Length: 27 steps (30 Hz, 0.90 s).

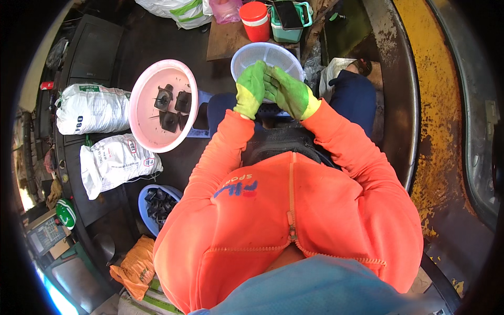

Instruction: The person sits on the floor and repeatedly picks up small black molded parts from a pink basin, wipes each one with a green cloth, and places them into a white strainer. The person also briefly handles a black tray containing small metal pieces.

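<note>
My left hand (pixel 251 90), in a green and yellow glove, is curled and meets my right hand (pixel 289 92) at the fingertips. The right glove matches it, and its fingers are pressed together and bent toward the left. Both hands are closed over the near part of a pale blue mesh basket (pixel 257 48). Whatever lies between the palms is hidden by the gloves. Left of my hands, a pink basin (pixel 149 131) holds several black, square-based parts (pixel 169 121).
A blue basin (pixel 144 206) of black parts stands at lower left. White sacks (pixel 94 109) lie beyond the pink basin. A red jug (pixel 255 26) and a green basket (pixel 287 34) stand at the far side. A rusty yellow metal panel (pixel 430 115) rises at right.
</note>
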### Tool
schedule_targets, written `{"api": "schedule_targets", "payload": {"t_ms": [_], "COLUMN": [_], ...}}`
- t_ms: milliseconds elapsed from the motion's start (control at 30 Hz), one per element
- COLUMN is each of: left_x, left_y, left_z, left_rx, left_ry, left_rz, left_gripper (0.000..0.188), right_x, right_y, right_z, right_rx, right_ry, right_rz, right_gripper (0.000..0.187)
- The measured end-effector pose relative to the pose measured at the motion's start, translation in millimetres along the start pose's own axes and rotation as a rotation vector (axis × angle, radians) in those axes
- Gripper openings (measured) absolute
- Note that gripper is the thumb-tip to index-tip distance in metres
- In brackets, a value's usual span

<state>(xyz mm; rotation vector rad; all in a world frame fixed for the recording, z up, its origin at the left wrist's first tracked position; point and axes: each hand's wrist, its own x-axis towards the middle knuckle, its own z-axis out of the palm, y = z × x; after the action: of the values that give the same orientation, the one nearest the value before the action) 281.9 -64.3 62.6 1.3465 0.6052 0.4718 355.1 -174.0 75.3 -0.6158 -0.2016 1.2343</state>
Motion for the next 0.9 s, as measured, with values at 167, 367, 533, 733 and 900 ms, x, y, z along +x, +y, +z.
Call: {"api": "schedule_targets", "payload": {"t_ms": [167, 367, 533, 733, 900], "left_x": [16.0, 42.4, 82.0, 117.1, 137.4], "left_y": [-24.6, -50.0, -83.3, -78.1, -84.3], "left_z": [1.2, -13.0, -12.1, -10.9, 50.0], "left_rx": [0.380, 0.357, 0.747, 0.153, 0.221], "left_ry": [-0.044, -0.073, -0.199, -0.164, -0.131], "left_rz": [0.010, -0.199, 0.213, -0.099, 0.070], "left_gripper": [0.040, 0.043, 0.038, 0.039, 0.029], "right_x": [-14.5, -31.4, -86.8, -215.6, -290.7], "right_y": [22.4, 23.2, -15.2, -63.0, -108.9], "right_z": [-3.6, -5.6, 25.5, 52.1, 96.7], "right_rx": [0.071, -0.267, -0.355, -0.602, -1.466], "right_ry": [0.125, -0.010, 0.138, 0.836, 1.161], "right_rz": [-0.052, -0.110, -0.033, -0.598, -1.321], "right_gripper": [0.046, 0.051, 0.057, 0.045, 0.042]}}
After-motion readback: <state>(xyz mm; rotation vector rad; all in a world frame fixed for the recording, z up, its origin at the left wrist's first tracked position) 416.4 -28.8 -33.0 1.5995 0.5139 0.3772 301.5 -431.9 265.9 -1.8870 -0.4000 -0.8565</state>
